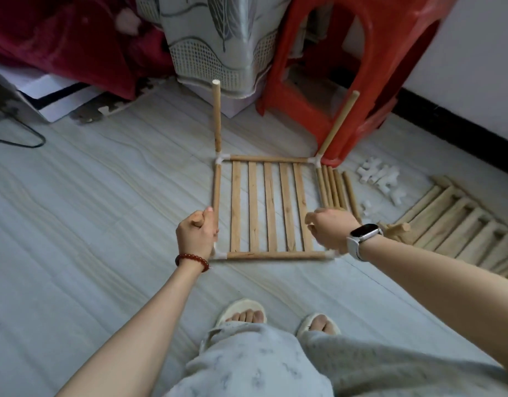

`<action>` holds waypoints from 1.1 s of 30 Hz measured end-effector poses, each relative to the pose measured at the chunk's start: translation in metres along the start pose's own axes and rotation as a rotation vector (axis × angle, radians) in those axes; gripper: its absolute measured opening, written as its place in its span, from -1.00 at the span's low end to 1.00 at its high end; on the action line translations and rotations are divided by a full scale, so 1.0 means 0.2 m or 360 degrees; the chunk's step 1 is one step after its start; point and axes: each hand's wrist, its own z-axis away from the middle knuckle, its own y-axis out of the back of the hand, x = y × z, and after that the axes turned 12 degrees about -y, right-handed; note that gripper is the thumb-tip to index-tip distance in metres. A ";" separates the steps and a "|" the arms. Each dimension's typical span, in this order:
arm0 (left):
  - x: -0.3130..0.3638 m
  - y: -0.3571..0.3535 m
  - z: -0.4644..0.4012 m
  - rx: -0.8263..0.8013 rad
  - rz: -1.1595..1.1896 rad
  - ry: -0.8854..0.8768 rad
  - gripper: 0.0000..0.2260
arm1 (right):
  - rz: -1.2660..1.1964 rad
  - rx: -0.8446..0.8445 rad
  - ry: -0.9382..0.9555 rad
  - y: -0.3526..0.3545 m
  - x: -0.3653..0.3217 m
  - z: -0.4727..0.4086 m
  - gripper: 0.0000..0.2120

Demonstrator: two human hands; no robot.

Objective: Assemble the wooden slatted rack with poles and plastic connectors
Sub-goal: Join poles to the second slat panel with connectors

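Head view: left hand (pixel 196 234) grips an upright pole (pixel 200 223), mostly hidden; right hand (pixel 330 227) curls, blurred, grasp unclear, covering the rack (pixel 268 207) corner.

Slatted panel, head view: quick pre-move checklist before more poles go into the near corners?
1. Far corners: both upright poles, far-left pole and far-right pole, seated in connectors: ok; the right one leans outward.
2. Near-left connector: in place on the slatted panel; socket hidden: cannot tell.
3. Near-right connector: blurred, partly behind the right hand: cannot tell.
4. Left hand grips a pole end above the near-left corner: ok.
5. Right hand's hold: cannot tell.
6. Spare poles and loose connectors lie right of the panel: ok.
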 end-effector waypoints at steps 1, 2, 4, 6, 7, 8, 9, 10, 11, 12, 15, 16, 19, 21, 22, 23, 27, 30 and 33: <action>0.01 0.01 0.00 -0.0014 -0.0092 -0.0006 -0.57 | 0.0009 0.0193 -0.0100 0.05 0.08 0.06 -0.83; 0.03 0.02 0.01 -0.0016 -0.0182 -0.0042 -0.58 | 0.0032 0.0366 -0.0225 0.09 0.15 0.11 -0.84; 0.07 0.03 0.00 0.0025 -0.0296 -0.0137 -0.61 | 0.0055 0.0508 -0.0538 0.10 0.26 0.19 -0.83; 0.12 0.02 -0.02 0.0052 -0.0338 -0.0189 -0.60 | -0.0003 0.0411 -0.0857 0.06 0.35 0.27 -0.79; 0.14 0.01 -0.02 0.0067 -0.0335 -0.0171 -0.55 | -0.0047 0.0343 -0.0982 0.04 0.38 0.29 -0.77; 0.15 0.00 -0.02 0.0085 -0.0311 -0.0126 -0.50 | -0.0104 0.0287 -0.1083 0.01 0.40 0.30 -0.73; 0.15 -0.01 -0.02 0.0107 -0.0271 -0.0079 -0.47 | -0.0171 0.0251 -0.1156 -0.01 0.42 0.30 -0.68; 0.15 -0.01 -0.02 0.0134 -0.0227 -0.0043 -0.46 | -0.0232 0.0234 -0.1197 -0.02 0.43 0.30 -0.64; 0.14 -0.02 -0.03 0.0163 -0.0178 -0.0026 -0.47 | -0.0270 0.0238 -0.1211 -0.03 0.44 0.28 -0.63; 0.12 -0.02 -0.03 0.0190 -0.0130 -0.0024 -0.49 | -0.0271 0.0258 -0.1202 -0.04 0.44 0.27 -0.66; 0.08 -0.02 -0.05 0.0203 -0.0085 -0.0126 -0.51 | -0.0244 0.0309 -0.1079 -0.06 0.43 0.25 -0.87; 0.06 -0.03 -0.06 0.0177 -0.0094 -0.0169 -0.51 | -0.0229 0.0283 -0.1022 -0.06 0.44 0.25 -0.92; 0.05 -0.03 -0.06 0.0055 -0.0109 -0.0229 -0.53 | -0.0196 0.0197 -0.0948 -0.06 0.48 0.27 -0.90; 0.07 -0.02 -0.07 -0.0054 -0.0184 -0.0203 -0.52 | -0.0152 0.0174 -0.0938 -0.06 0.49 0.27 -0.86; 0.08 0.00 -0.07 -0.0122 -0.0281 -0.0175 -0.51 | -0.0131 0.0153 -0.0934 -0.06 0.48 0.26 -0.86; 0.10 0.01 -0.06 -0.0204 -0.0431 -0.0159 -0.51 | -0.0124 0.0132 -0.0930 -0.05 0.47 0.26 -0.86; 0.19 0.09 -0.07 -0.0569 -0.1431 -0.0310 -0.59 | -0.0214 0.0105 -0.0893 -0.03 0.45 0.28 -0.88; 0.31 0.06 -0.11 -0.0636 -0.1800 -0.0601 -0.70 | -0.0417 0.0055 -0.0849 0.03 0.45 0.27 -0.77; 0.45 -0.10 -0.14 -0.0823 -0.1729 -0.0741 -0.66 | -0.0638 0.0050 -0.0759 0.09 0.49 0.24 -0.67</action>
